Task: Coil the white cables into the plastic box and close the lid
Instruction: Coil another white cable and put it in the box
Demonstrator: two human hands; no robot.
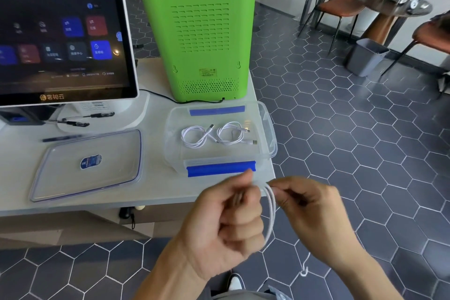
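I pinch a white cable (270, 212) between my left hand (226, 224) and right hand (314, 209), winding loops just near of the plastic box (269, 126). Next, I judge: finish coiling, lay it beside the two coiled cables (216, 135) inside.

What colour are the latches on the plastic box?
Blue. The near latch and far latch of the clear plastic box show best in the head view.
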